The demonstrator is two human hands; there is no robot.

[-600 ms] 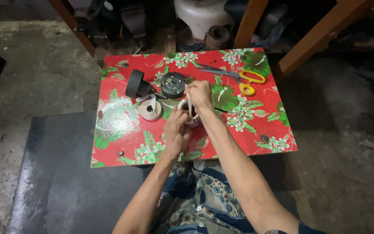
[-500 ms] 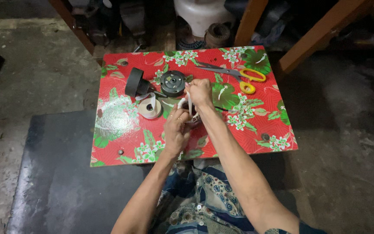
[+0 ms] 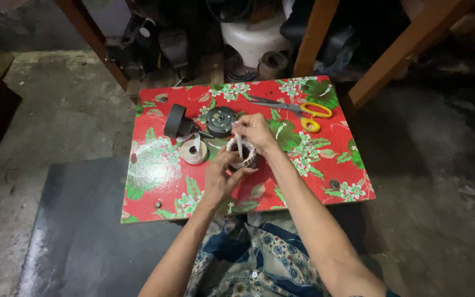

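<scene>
Floral table point(image 3: 155, 181), both hands point(image 3: 221, 176) gripping coil point(image 3: 243, 157)

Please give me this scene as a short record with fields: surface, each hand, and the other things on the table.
surface: low table with red floral cover
left hand: holds round coil-like part from below
right hand: pinches white strip over that part
tape roll: whitish, left of hands
black disc: behind hands
black roll: on edge, far left
scissors: yellow handles, far right
</scene>
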